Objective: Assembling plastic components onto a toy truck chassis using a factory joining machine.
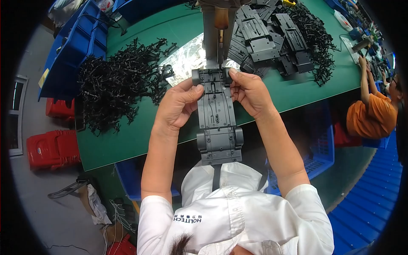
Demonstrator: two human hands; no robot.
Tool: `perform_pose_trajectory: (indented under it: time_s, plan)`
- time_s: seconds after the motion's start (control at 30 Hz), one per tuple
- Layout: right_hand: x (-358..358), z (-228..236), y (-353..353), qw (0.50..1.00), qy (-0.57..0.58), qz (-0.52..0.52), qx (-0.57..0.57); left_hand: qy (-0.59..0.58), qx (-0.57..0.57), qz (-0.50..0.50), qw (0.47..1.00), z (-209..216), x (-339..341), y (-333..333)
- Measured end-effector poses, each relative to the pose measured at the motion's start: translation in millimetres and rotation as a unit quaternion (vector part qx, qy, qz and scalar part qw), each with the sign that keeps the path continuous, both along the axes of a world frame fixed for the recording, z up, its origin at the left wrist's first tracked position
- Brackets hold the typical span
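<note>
Both hands' grip [216, 95] closed around chassis [217, 119]

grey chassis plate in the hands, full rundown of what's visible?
The grey chassis plate looks like moulded matte plastic: long and flat, with ribs, small holes and rounded wheel-arch lugs at both ends. It lies lengthwise away from the person, over the near edge of the green table. The left hand and right hand grip its far half from each side. Its far end sits under the upright press tool.

Counting the bench, live:
One long grey plastic toy-car chassis [216, 114], two bare hands [177, 106] [251, 92], two red plastic stools [53, 148] [59, 108]; the black chassis stack [272, 42] and black sprue heap [119, 83] can't be counted.
</note>
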State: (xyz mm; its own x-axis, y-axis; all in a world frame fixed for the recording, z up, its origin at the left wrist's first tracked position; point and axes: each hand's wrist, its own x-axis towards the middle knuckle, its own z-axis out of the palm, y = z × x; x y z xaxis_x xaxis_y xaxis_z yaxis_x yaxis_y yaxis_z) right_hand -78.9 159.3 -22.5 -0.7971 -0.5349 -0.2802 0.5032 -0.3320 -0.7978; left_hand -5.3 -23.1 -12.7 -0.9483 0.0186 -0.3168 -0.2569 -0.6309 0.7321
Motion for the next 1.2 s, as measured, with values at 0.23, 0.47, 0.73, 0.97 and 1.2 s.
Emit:
perform_pose_trajectory:
  time_s: [0.23, 0.47, 0.73, 0.97, 1.2]
  plan:
    - [-1.7, 0.0, -1.6, 1.0, -0.01, -0.009, 0.003, -0.003, 0.001, 0.005, 1.0, 1.7, -1.0, -0.2]
    - [-1.4, -0.1, -3.3, 1.0, -0.022, -0.015, -0.007, -0.01, 0.01, 0.003, 1.0, 2.8, -1.7, 0.1]
    - [-3.4, 3.1, -4.2, 0.999, -0.04, -0.031, -0.007, -0.023, 0.01, 0.003, 1.0, 5.8, -6.4, -1.6]
    - [-2.8, 6.1, -6.6, 0.998, -0.045, -0.036, -0.024, -0.041, 0.023, 0.012, 0.999, 6.6, -8.7, -3.9]
    - [-0.5, 13.9, -7.7, 0.996, -0.068, -0.033, -0.049, -0.049, 0.033, 0.013, 0.998, 8.3, -10.5, -4.3]
